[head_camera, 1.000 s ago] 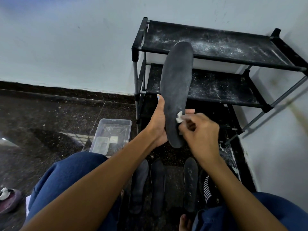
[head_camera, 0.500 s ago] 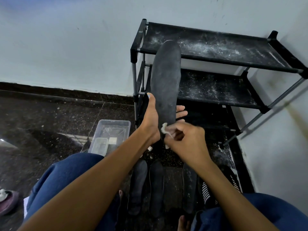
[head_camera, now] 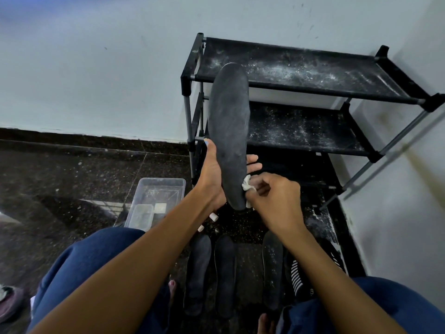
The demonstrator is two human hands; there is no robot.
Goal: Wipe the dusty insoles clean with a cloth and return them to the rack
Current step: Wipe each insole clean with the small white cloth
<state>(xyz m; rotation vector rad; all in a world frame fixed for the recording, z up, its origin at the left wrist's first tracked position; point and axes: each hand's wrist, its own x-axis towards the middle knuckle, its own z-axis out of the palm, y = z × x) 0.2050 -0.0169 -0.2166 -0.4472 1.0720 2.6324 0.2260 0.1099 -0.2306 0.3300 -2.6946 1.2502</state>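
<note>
— Head view, the only one I had. What was the insole doing up in the air?

— I had it stood nearly upright in front of the rack, toe end up against the left end of the top shelf, heel end down. My left hand gripped it low on its length, thumb along the left edge and fingers wrapped behind, their tips showing past the right edge. Held that way, I judged, the flat face was turned toward me and stiff enough to rub against.

— And the other hand?

— My right hand was bunched around a small white cloth, pinching it against the right edge of the insole near the heel. Only a scrap of cloth showed past the knuckles. The face of the insole looked grey and streaky, so I took the wiping to be under way, not finished.

— Where were the rest?

— Three more insoles lay side by side on the dark floor below the rack, between my knees; the right-hand one looked speckled with dust. A clear plastic tub sat on the floor just left of the rack's lower post, close enough to reach, I supposed.

— The rack itself?

— Both shelves were streaked with white powder, with no insoles on them.
</note>
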